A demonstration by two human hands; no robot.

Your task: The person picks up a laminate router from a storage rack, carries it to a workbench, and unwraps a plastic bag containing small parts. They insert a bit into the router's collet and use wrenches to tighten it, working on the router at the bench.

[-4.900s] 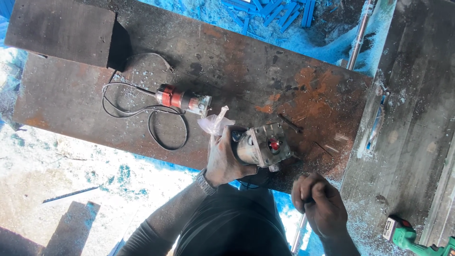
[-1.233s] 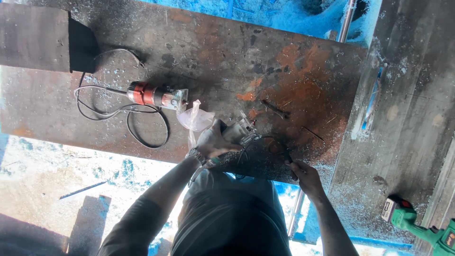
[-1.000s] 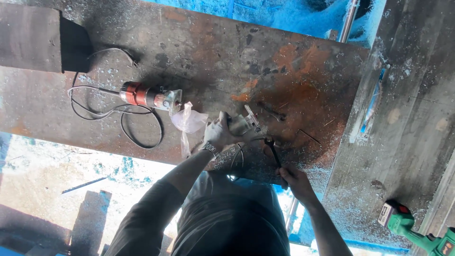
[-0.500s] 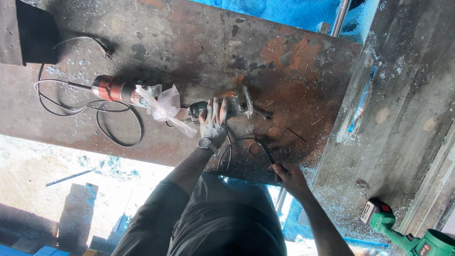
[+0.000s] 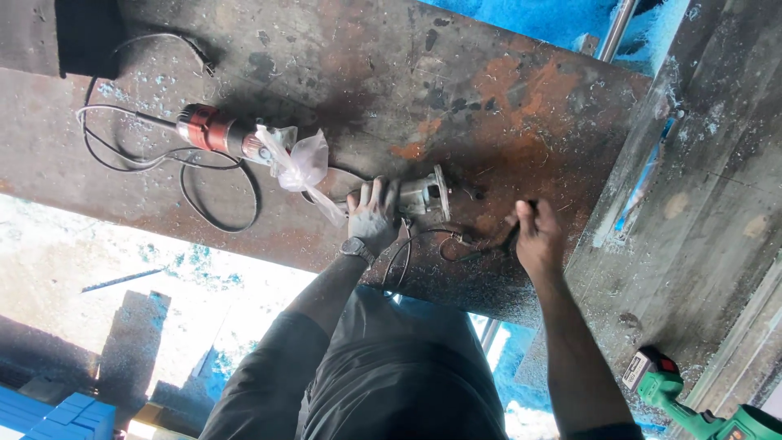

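Lying on its side near the front edge of the rusty steel tabletop point(image 5: 505, 90), one grey metal power tool point(image 5: 419, 197) with a round flange sits under the left hand point(image 5: 375, 216), whose grip is wrapped over its body. The right hand point(image 5: 538, 236) has its grip curled around that tool's black cable point(image 5: 456, 243). Just left lies one red tool point(image 5: 213, 130) with a clear plastic bag point(image 5: 300, 167) bunched at its nose, contents unclear. One green drill point(image 5: 692, 407) rests well apart.

Rusty, rough steel plate point(image 5: 456, 90)
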